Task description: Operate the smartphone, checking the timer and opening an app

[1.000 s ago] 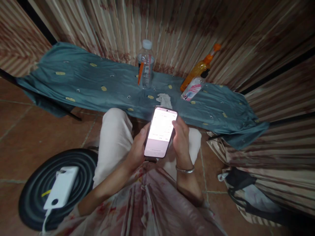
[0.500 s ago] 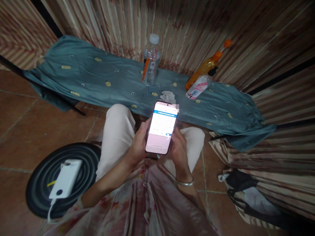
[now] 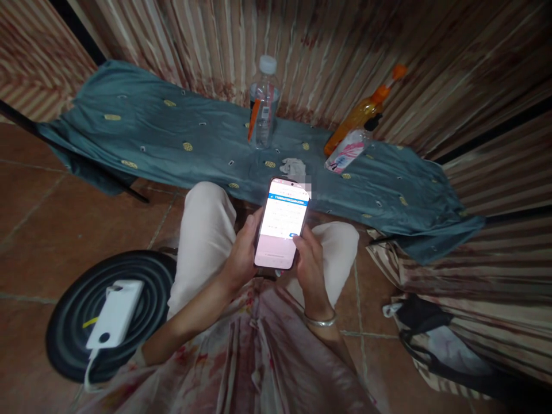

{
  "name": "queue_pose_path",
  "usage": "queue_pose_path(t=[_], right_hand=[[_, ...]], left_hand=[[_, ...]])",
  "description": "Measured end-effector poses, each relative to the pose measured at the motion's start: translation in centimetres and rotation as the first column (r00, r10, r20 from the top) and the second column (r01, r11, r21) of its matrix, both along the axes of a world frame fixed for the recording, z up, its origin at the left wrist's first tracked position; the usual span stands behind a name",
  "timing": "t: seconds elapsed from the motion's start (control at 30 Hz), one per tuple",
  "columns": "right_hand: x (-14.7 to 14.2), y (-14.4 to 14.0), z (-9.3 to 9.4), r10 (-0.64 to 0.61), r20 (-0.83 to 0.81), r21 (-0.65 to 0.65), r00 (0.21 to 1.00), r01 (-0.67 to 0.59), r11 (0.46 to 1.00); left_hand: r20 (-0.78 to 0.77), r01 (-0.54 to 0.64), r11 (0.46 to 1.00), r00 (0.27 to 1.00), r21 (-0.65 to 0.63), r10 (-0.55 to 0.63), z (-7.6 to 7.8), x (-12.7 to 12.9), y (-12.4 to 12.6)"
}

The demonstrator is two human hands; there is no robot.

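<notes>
Left hand [image 3: 241, 253] grasping the lit phone [image 3: 281, 223] above the lap, the right hand [image 3: 308, 267] has slid down its edge, thumb now on the lower screen, the page changed, blue bar showing.

the floor [image 3: 64, 230] was laid in reddish-brown tiles with pale grout lines. a striped curtain [image 3: 328, 52] in tan, cream and rust hung in folds across the back and ran along the right side. a teal cloth [image 3: 172, 138] dotted with small yellow motifs lay spread over a low bench in front of the curtain. a dark round ribbed stool [image 3: 77, 322] stood on the tiles at the lower left. the light was dim and warm.
</notes>
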State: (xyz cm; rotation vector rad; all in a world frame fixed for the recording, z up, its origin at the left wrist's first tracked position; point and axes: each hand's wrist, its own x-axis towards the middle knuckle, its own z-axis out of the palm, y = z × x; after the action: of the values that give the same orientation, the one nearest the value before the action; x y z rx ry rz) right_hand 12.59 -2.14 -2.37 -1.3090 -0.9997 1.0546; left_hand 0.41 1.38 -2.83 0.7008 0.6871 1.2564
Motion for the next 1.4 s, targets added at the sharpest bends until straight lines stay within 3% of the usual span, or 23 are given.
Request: queue_pose_path(t=[0.23,0.6,0.83,1.4], right_hand=[[0.0,0.2,-0.4,-0.027,0.016,0.002,1.0,0.027,1.0],[-0.1,0.0,0.0,-0.033,0.026,0.044,0.999,0.031,0.999],[-0.2,-0.1,0.2,-0.022,0.002,0.037,1.0,0.021,0.999],[-0.2,-0.2,0.4,-0.025,0.049,0.044,0.998,0.023,0.999]], left_hand=[[-0.022,0.014,1.0,1.0,-0.001,-0.014,0.5,0.0,0.1],[0.092,0.039,0.992,0.995,-0.121,-0.028,1.0,0.1,-0.1],[0.082,0.039,0.996,0.996,-0.086,-0.032,1.2,0.1,-0.1],[0.098,0.032,0.99,0.995,-0.136,-0.019,1.7,0.2,-0.1]])
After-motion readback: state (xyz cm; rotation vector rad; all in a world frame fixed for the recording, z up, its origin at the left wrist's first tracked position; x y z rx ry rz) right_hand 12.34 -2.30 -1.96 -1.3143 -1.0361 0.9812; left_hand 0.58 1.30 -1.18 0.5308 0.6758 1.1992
